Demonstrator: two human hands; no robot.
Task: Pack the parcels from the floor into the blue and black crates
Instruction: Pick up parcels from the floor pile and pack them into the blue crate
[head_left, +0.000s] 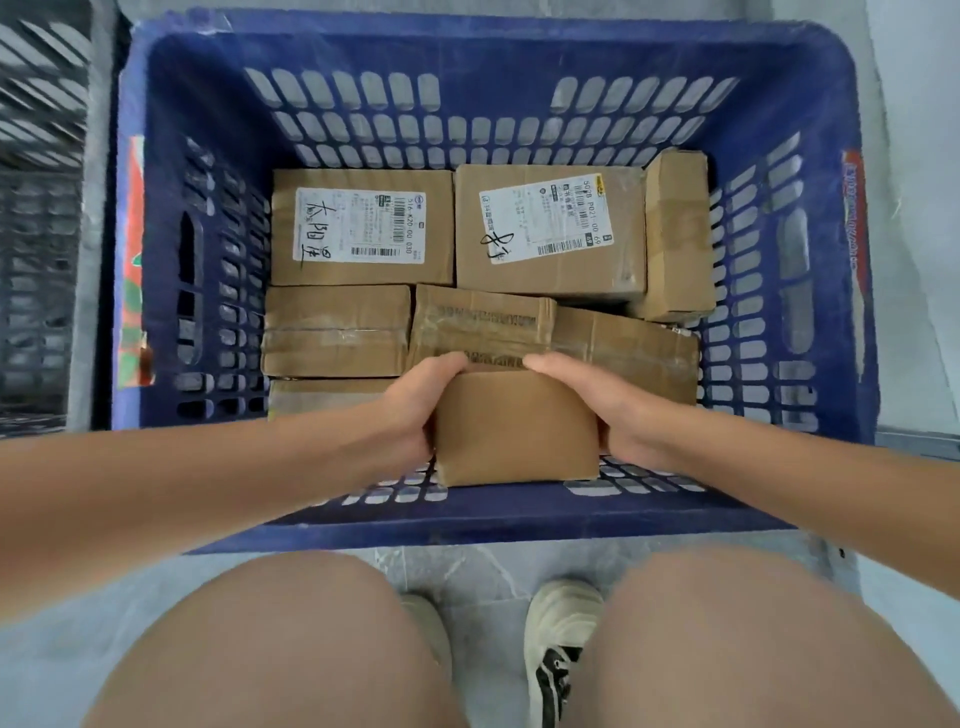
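Note:
A brown cardboard parcel (514, 426) is held inside the blue crate (483, 47), near its front wall. My left hand (421, 400) grips its left side and my right hand (587, 400) grips its right side, thumbs over the top edge. Several more brown parcels lie on the crate's bottom: two with white labels at the back (363, 228) (550, 228), one on edge at the right (675, 234), and taped ones in the middle row (337, 332) (628, 348).
A dark slatted crate (41, 218) stands at the left, beyond the blue crate's wall. My knees and shoes (561, 639) are on the grey floor just in front of the blue crate. Pale floor runs along the right side.

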